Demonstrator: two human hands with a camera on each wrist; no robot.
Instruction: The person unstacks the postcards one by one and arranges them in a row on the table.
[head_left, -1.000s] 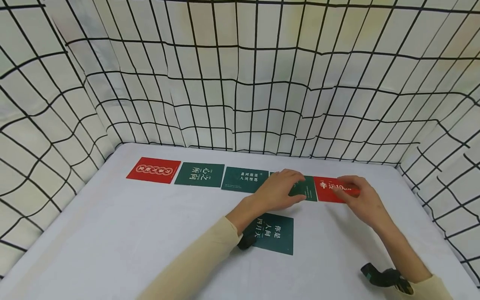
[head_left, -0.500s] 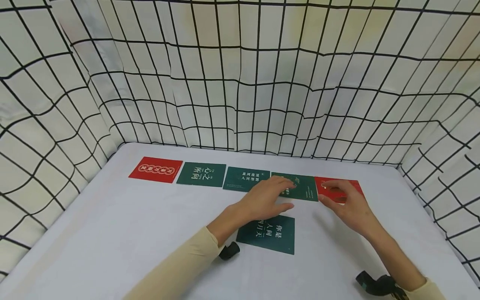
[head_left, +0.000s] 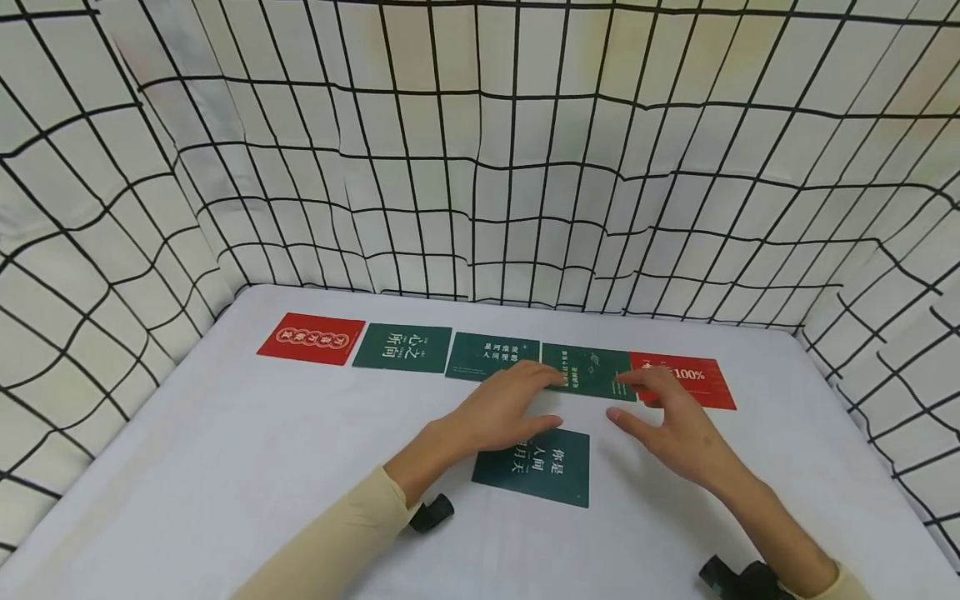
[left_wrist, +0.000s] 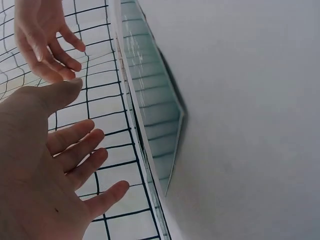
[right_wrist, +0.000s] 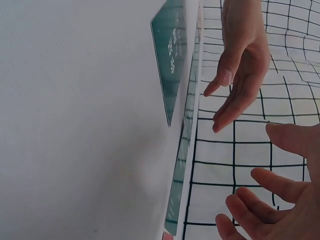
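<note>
My left hand (head_left: 501, 410) is held over the table with its fingers spread, between the near dark green card (head_left: 540, 479) and the row of cards behind. It hides that card's upper left part. My right hand (head_left: 675, 425) faces it from the right, fingers loosely bent, with nothing in its grasp. Its fingertips overlap the green card (head_left: 600, 367) and the right red card (head_left: 705, 385) from above. In both wrist views the two hands hang above the table surface, apart from the near card (left_wrist: 157, 95).
Farther left in the row lie a red card (head_left: 311, 339), a green card (head_left: 375, 357) and a dark green card (head_left: 468, 367). A white cloth (head_left: 225, 483) covers the table. Black grid netting (head_left: 472, 187) over white sheeting encloses the back and sides.
Both hands have drawn back from the row toward the person, the left also leftward and the right also leftward. The right red card and the green card are now less covered.
</note>
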